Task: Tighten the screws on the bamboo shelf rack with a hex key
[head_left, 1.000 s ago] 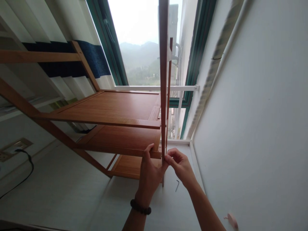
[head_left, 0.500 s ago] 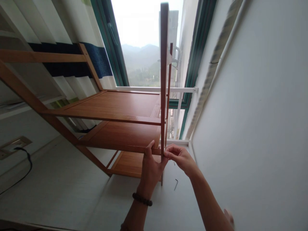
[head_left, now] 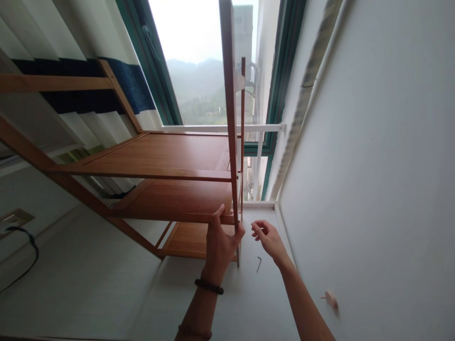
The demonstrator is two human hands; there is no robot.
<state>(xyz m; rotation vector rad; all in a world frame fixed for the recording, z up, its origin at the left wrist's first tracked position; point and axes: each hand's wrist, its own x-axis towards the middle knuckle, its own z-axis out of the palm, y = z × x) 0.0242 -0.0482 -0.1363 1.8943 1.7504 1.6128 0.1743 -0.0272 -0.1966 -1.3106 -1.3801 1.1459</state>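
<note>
With the left hand (head_left: 222, 248) bent around a joint of the wooden shelf unit (head_left: 163, 154), gripping it, laying 1 digit over the front rail (head_left: 170, 217) of the middle board (head_left: 174, 199) and reaching another across the upright post (head_left: 230, 123). With the right hand (head_left: 266, 235) poised just right of that post, apart from it, fingertips drawn in narrow; cannot tell of any small part between them. Stretching forward and leftward from both hands with its 3 boards, and standing before a window (head_left: 199, 90). At the joint itself, meeting nearly square: post with long axis upright, rail with long axis running left. Nearer to the left hand, in contact; just left of the right hand's fingertips. Note also an L-shaped hex key (head_left: 259, 264) on the pale surface (head_left: 249, 303), nearer to the right hand.
</note>
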